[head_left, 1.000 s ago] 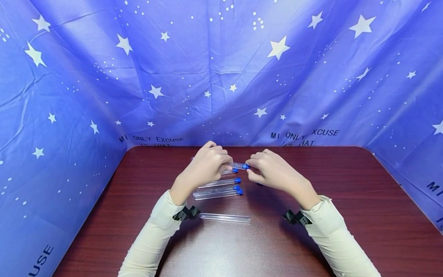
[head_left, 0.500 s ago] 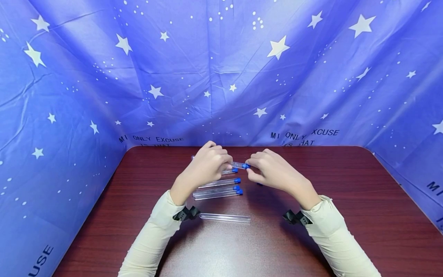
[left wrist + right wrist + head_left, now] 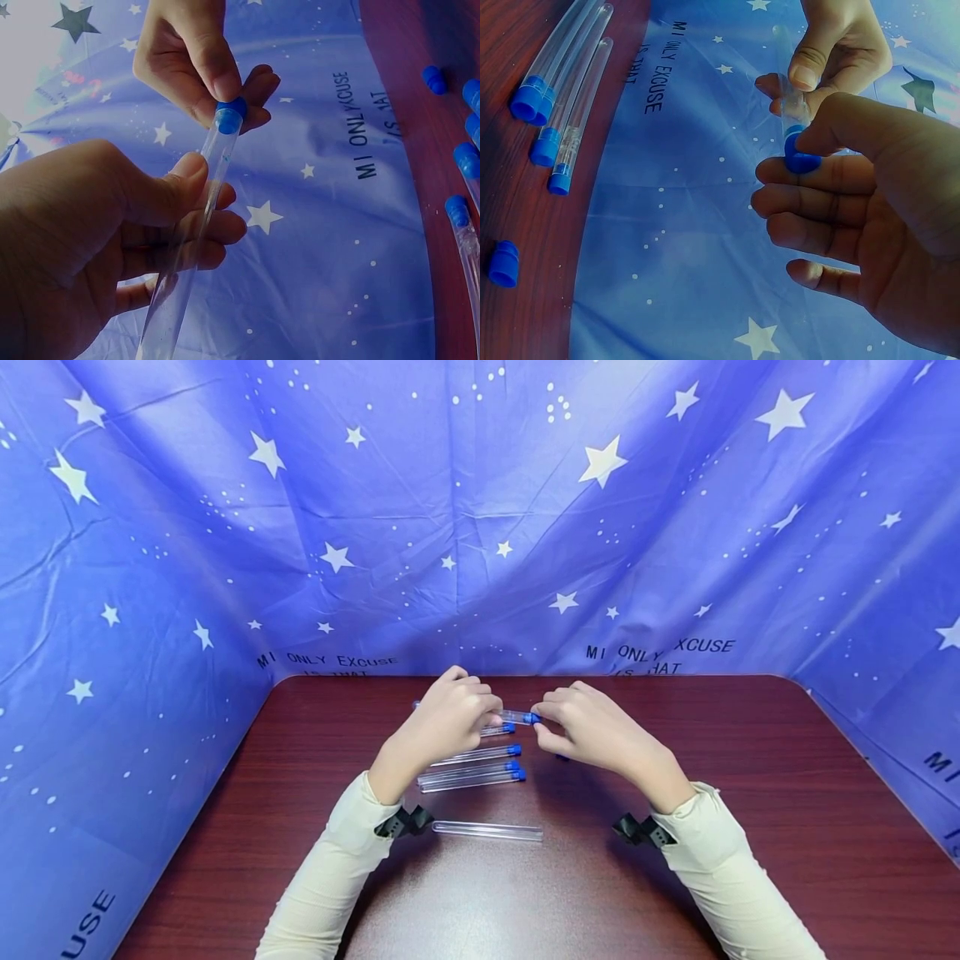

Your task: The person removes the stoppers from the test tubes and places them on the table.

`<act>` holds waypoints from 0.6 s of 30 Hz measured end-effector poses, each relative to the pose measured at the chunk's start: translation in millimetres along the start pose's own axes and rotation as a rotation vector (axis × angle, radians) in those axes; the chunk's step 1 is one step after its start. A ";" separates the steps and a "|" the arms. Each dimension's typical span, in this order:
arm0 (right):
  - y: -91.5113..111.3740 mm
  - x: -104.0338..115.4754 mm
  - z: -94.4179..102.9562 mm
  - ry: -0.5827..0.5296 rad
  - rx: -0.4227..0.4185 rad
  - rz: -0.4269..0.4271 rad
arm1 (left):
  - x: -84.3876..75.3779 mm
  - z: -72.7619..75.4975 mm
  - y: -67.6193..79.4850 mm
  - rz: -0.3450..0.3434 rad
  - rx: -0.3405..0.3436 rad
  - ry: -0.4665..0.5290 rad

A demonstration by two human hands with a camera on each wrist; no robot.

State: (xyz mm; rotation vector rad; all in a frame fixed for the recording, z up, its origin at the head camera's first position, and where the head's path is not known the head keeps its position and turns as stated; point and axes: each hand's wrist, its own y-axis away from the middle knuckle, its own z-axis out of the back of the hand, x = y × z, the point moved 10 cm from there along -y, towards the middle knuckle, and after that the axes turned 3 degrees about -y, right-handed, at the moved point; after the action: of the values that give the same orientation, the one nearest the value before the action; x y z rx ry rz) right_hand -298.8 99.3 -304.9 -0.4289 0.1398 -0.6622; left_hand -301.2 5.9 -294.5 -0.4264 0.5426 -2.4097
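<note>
My left hand (image 3: 453,714) grips a clear test tube (image 3: 184,262) by its body, thumb on one side and fingers curled on the other. At the tube's mouth, my right hand (image 3: 592,727) pinches a blue stopper (image 3: 232,112) between thumb and index finger. In the left wrist view the stopper's narrower part sits inside the tube's mouth. Both hands are raised over the far part of the table, the tube slanting between them. From the head view, my left hand hides much of the tube.
Several blue-stoppered test tubes (image 3: 472,775) lie on the dark red table (image 3: 750,827) below my hands. Nearer me lies one tube without a stopper (image 3: 487,832). A loose blue stopper (image 3: 504,264) rests on the tabletop. A blue star-printed cloth (image 3: 450,527) hangs behind and at the sides.
</note>
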 end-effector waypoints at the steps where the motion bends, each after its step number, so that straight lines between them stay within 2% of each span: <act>1: 0.0 -0.1 -0.1 0.001 0.001 -0.001 | 0.2 -0.5 -0.1 0.002 0.005 0.000; 10: 0.8 -0.4 -0.2 0.017 0.001 0.009 | -0.3 -2.0 -0.8 0.012 0.036 0.007; 18: 0.0 -2.2 -0.5 -0.006 0.021 -0.019 | -0.2 -1.5 -0.2 0.013 0.029 0.008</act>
State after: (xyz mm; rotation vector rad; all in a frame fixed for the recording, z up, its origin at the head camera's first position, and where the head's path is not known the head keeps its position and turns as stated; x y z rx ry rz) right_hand -300.6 100.5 -305.4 -0.4125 0.1230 -0.6806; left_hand -301.8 6.6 -295.8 -0.3993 0.5115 -2.4048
